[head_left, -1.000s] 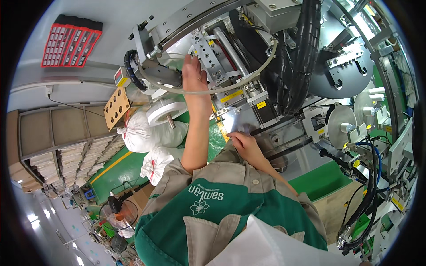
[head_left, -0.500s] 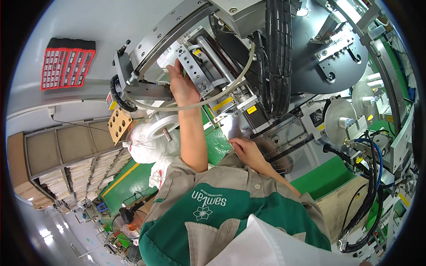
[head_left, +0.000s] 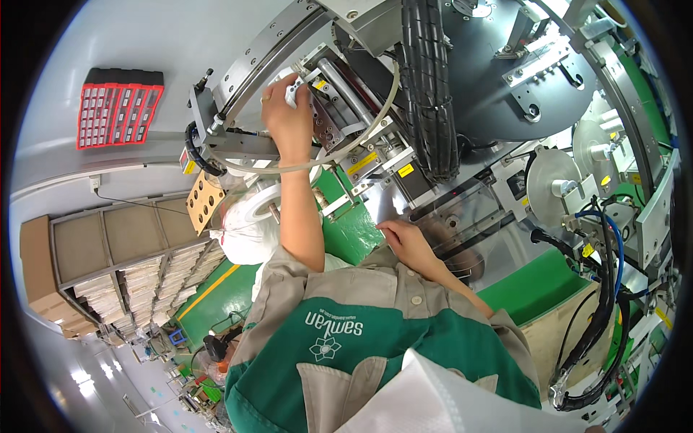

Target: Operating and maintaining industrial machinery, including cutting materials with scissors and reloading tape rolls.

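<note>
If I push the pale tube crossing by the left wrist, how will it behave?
The pale tube would probably flex rather than stay rigid, since it bends in a wide loop. It may spring back, as the loop shows no visible kink. It's likely light, being thin beside the thick black cable bundle.

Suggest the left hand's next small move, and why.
Probably draw the left hand back low and slowly: the pale hose crosses over its wrist, so lifting could snag it. Its fingers curl at a small white-grey piece beside the metal roller; whether they grip it is unclear.
</note>
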`<act>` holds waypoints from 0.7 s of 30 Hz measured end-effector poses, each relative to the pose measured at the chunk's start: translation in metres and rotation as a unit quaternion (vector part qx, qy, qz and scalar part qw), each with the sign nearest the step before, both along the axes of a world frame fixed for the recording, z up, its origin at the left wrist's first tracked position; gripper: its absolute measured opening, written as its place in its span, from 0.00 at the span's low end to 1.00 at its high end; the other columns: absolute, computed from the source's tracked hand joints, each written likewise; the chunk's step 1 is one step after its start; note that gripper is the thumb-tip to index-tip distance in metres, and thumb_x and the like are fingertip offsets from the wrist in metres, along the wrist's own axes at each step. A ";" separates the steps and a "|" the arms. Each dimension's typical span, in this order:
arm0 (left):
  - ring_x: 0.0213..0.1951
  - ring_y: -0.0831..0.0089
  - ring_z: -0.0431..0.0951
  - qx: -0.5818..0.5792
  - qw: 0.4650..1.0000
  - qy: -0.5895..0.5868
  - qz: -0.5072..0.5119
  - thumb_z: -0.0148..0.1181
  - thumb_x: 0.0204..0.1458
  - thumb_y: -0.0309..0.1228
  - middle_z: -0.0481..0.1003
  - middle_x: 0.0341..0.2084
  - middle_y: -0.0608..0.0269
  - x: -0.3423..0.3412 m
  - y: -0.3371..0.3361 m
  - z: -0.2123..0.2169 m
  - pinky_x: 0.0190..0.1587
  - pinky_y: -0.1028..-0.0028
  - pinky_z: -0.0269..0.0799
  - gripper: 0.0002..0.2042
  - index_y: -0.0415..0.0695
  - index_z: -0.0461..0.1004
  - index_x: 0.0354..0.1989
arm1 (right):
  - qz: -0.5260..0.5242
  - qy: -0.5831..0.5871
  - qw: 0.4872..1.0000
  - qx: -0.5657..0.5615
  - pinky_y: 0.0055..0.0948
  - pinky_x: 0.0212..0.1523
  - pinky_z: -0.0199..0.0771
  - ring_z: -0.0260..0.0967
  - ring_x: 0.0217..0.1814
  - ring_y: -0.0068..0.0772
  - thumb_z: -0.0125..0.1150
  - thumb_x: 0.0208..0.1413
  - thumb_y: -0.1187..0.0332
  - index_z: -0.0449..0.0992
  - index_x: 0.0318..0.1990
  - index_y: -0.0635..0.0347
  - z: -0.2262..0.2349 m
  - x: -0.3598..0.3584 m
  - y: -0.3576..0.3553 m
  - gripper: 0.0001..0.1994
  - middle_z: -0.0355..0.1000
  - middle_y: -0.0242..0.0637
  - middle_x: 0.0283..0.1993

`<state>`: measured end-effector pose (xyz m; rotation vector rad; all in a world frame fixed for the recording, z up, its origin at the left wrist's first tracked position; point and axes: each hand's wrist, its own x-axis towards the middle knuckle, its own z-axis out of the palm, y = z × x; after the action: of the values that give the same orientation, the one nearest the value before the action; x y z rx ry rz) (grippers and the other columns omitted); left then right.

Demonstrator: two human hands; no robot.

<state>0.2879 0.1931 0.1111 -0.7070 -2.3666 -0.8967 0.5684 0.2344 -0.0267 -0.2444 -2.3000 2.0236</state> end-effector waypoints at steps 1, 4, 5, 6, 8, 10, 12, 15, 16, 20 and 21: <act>0.41 0.58 0.76 -0.039 0.999 0.006 0.009 0.62 0.48 0.30 0.76 0.36 0.54 -0.010 0.005 0.001 0.48 0.66 0.69 0.11 0.44 0.79 0.40 | -0.003 0.002 1.000 -0.004 0.33 0.35 0.70 0.71 0.32 0.44 0.52 0.56 0.76 0.74 0.44 0.65 -0.002 0.001 -0.001 0.09 0.72 0.47 0.32; 0.43 0.58 0.76 -0.142 0.989 0.004 0.046 0.64 0.46 0.32 0.77 0.37 0.54 -0.043 0.012 0.002 0.48 0.66 0.70 0.11 0.46 0.79 0.39 | -0.005 -0.005 1.000 -0.017 0.35 0.35 0.70 0.71 0.33 0.46 0.52 0.55 0.76 0.74 0.43 0.64 0.001 0.007 -0.002 0.09 0.72 0.48 0.33; 0.43 0.58 0.76 -0.166 0.984 -0.009 0.063 0.65 0.45 0.33 0.77 0.37 0.54 -0.054 0.016 -0.002 0.47 0.65 0.70 0.12 0.46 0.80 0.39 | -0.007 -0.014 1.000 -0.020 0.37 0.35 0.69 0.71 0.33 0.48 0.51 0.55 0.75 0.75 0.43 0.64 0.001 0.009 -0.002 0.10 0.72 0.49 0.33; 0.43 0.58 0.77 -0.190 0.978 -0.021 0.079 0.65 0.45 0.34 0.78 0.36 0.54 -0.062 0.020 -0.002 0.47 0.65 0.70 0.12 0.47 0.80 0.38 | -0.008 -0.022 0.999 -0.023 0.39 0.36 0.69 0.71 0.33 0.50 0.51 0.55 0.75 0.75 0.43 0.63 0.002 0.010 -0.001 0.10 0.72 0.50 0.32; 0.42 0.59 0.78 -0.209 0.973 -0.052 0.089 0.67 0.43 0.35 0.79 0.36 0.56 -0.071 0.026 -0.001 0.46 0.65 0.71 0.13 0.47 0.80 0.38 | -0.020 -0.014 0.999 -0.023 0.39 0.36 0.69 0.71 0.33 0.50 0.51 0.55 0.75 0.75 0.43 0.63 0.001 0.017 -0.001 0.10 0.72 0.50 0.32; 0.40 0.61 0.79 -0.242 0.963 -0.074 0.093 0.69 0.40 0.36 0.80 0.35 0.59 -0.075 0.032 0.000 0.43 0.65 0.72 0.15 0.48 0.80 0.38 | -0.029 -0.016 0.999 -0.026 0.39 0.36 0.69 0.71 0.33 0.50 0.51 0.55 0.74 0.75 0.43 0.62 0.001 0.021 0.001 0.10 0.72 0.50 0.32; 0.39 0.62 0.79 -0.278 0.952 -0.102 0.074 0.69 0.40 0.36 0.80 0.35 0.60 -0.081 0.035 -0.003 0.43 0.66 0.73 0.15 0.49 0.80 0.39 | -0.034 -0.028 0.999 -0.032 0.40 0.36 0.69 0.71 0.33 0.50 0.51 0.55 0.74 0.75 0.43 0.62 0.002 0.026 0.003 0.10 0.72 0.50 0.32; 0.36 0.63 0.80 -0.287 0.952 -0.086 0.062 0.69 0.40 0.36 0.80 0.31 0.62 -0.087 0.034 -0.008 0.40 0.67 0.73 0.12 0.51 0.81 0.36 | -0.037 -0.024 0.998 -0.033 0.40 0.36 0.69 0.71 0.34 0.50 0.50 0.56 0.74 0.75 0.43 0.62 0.005 0.033 0.007 0.10 0.72 0.50 0.32; 0.35 0.63 0.80 -0.275 0.956 -0.081 0.064 0.68 0.41 0.36 0.81 0.30 0.62 -0.090 0.029 -0.010 0.39 0.67 0.73 0.11 0.50 0.82 0.35 | -0.038 -0.021 0.999 -0.028 0.40 0.36 0.69 0.71 0.34 0.50 0.51 0.55 0.74 0.75 0.43 0.62 0.004 0.034 0.008 0.10 0.72 0.50 0.32; 0.31 0.62 0.80 -0.175 0.976 0.012 0.128 0.63 0.46 0.40 0.81 0.28 0.61 -0.075 0.034 -0.002 0.37 0.67 0.73 0.10 0.49 0.82 0.32 | -0.044 -0.014 0.999 -0.009 0.41 0.37 0.69 0.71 0.35 0.50 0.51 0.55 0.74 0.75 0.43 0.62 -0.002 0.040 0.008 0.10 0.72 0.51 0.33; 0.31 0.61 0.80 -0.153 0.973 0.058 0.164 0.62 0.47 0.40 0.81 0.28 0.61 -0.074 0.034 -0.001 0.38 0.67 0.73 0.11 0.49 0.82 0.33 | -0.041 -0.012 0.999 -0.003 0.41 0.37 0.69 0.71 0.35 0.50 0.51 0.55 0.74 0.75 0.43 0.62 -0.003 0.040 0.008 0.10 0.72 0.51 0.33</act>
<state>0.2135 0.2272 0.1104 -0.4451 -2.4420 -0.3460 0.6089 0.2422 -0.0302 -0.3583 -2.2590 1.9985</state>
